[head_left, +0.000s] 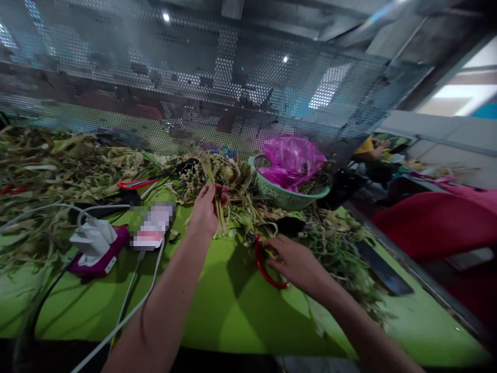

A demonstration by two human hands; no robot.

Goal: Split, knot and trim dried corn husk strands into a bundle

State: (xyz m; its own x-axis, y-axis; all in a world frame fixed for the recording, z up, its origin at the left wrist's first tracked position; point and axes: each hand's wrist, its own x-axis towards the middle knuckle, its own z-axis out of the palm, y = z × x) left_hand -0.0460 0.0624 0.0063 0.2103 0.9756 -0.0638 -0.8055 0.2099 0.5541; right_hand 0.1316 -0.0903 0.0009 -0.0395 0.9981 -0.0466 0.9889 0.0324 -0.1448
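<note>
My left hand [209,206] is closed on a small bunch of dried plant stalks [208,171], pale yellow-green, held upright with the cut ends hanging below the palm. To its right, my right hand [293,259] grips red-handled shears [261,264] low over the green tabletop [217,295]. Their short dark jaws point toward the bunch and stay apart from it. The fingers partly hide the second handle. Loose stalks and trimmings [248,207] lie just behind both hands.
Dried leaves [58,166] heap at the left, near a red-edged tool [137,183]. A phone [153,225] on a cable lies beside a purple power strip [99,259] with white plugs. A green basket [289,196] holds a purple plastic bag [293,160]. Greenish trimmings [341,254] lie right.
</note>
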